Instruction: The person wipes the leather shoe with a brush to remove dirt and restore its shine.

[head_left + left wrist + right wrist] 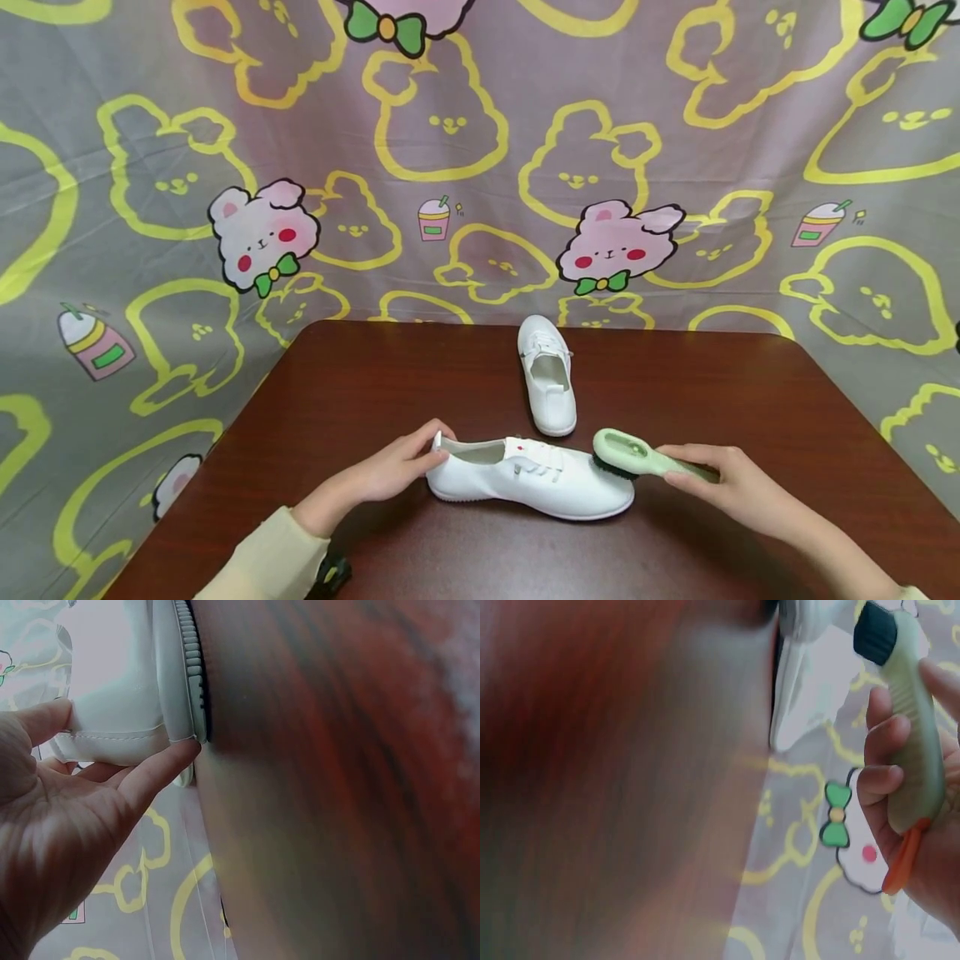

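Observation:
A white lace-up shoe (540, 479) lies sole down near the front of the table, its toe to the right. My left hand (401, 462) grips its heel, and the left wrist view shows the thumb on one side of the heel (112, 712) and fingers on the other. In my right hand (738, 483) is a pale green shoe brush (637, 454) with dark bristles, held by its handle. The bristles are at the shoe's toe; whether they press on it I cannot tell. In the right wrist view, fingers curl round the brush handle (919, 757), which has an orange loop (904, 862).
A second white shoe (551, 383) stands behind the first, its toe pointing to the back edge. Both shoes are on a dark reddish-brown table (375, 375). Behind and beside the table hangs a grey-pink cloth (487, 100) with cartoon animals.

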`<state>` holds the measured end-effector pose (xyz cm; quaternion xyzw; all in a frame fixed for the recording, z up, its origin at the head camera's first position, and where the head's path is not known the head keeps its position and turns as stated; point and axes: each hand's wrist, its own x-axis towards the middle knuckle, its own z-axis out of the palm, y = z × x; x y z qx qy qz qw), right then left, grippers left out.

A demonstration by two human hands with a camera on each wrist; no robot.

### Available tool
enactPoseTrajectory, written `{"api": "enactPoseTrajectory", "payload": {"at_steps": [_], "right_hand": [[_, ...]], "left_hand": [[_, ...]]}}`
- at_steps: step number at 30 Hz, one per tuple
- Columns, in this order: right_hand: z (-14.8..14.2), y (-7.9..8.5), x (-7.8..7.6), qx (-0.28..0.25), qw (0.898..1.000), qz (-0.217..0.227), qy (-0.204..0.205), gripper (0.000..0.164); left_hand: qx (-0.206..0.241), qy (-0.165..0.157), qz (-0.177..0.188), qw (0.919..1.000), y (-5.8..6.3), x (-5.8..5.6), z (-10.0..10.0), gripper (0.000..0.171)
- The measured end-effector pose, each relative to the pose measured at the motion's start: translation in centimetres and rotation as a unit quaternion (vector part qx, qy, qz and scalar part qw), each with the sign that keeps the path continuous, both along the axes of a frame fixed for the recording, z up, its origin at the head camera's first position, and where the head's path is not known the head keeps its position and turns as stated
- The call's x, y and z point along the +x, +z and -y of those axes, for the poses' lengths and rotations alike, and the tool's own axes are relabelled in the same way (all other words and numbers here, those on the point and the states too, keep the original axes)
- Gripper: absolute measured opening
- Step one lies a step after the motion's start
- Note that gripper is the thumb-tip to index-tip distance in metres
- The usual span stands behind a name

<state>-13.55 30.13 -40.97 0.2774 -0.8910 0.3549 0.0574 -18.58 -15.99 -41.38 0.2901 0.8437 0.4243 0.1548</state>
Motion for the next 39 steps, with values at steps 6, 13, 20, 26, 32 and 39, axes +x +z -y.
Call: {"api": "enactPoseTrajectory", "payload": {"at_steps": [6,13,20,26,32,39], "right_hand": [[0.3,-0.3,0.5,0.006,0.999,-0.022,0.036,0.034],[-2.7,-1.0,0.3,0.029,0.998,-0.008,-0.056,0.030],[-3.0,-0.5,0.2,0.033,0.995,-0.046,-0.079,0.032],[-2.3,0.6,-0.2,0.028,0.995,-0.054,-0.082,0.033],[-2.1,1.1,-0.5,0.019,0.995,-0.069,-0.069,0.035],[-2.2,1.7,-0.6,0.029,0.994,-0.066,-0.088,0.035]], "left_hand": [[0.002,0.001,0.002,1.0000,-0.1,0.0,0.0,0.019],[-0.010,-0.001,-0.003,0.9999,-0.4,-0.3,0.1,0.018],[0.006,0.000,0.012,0.9999,-0.2,-0.3,0.0,0.019],[0.018,0.001,0.042,0.9990,0.1,-0.1,-0.1,0.022],[0.011,-0.003,0.031,0.9995,0.1,-0.2,0.0,0.021],[0.019,-0.010,0.029,0.9994,0.6,-0.4,0.1,0.020]]}}
